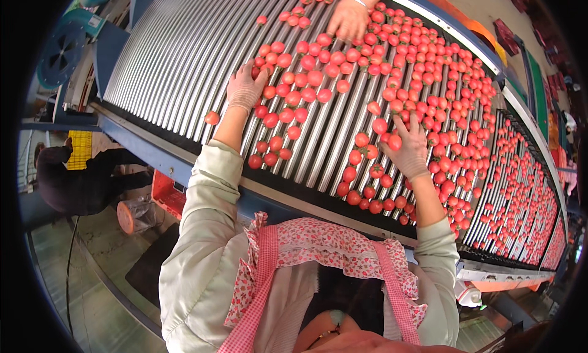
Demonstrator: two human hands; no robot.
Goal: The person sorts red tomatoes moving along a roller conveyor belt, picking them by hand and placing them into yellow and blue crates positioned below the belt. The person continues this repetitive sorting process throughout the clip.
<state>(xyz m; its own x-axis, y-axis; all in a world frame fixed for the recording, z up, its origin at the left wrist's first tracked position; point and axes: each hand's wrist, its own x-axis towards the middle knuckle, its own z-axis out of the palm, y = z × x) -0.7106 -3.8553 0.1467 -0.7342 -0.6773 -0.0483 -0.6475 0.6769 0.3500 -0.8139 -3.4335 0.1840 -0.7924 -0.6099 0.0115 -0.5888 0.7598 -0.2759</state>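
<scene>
Red tomatoes (315,78) lie scattered over the metal rollers (183,45) of a roller conveyor. My left hand (246,85), in a thin translucent glove, rests at the left side of one group, its fingertips touching tomatoes; whether it grips one is hidden. Gloved too, my right hand (408,146) is among the tomatoes further right, with a tomato (394,142) held between thumb and fingers. A single tomato (212,118) sits just left of my left forearm. Tomatoes lie most densely to the right of my right hand.
Another person's hand (350,20) touches tomatoes at the far side. A blue frame (275,201) edges the conveyor near me. More tomatoes lie on a further roller section (514,201) at right. A person in dark clothes (78,181), a red crate (167,194) and a bucket (131,216) are at left.
</scene>
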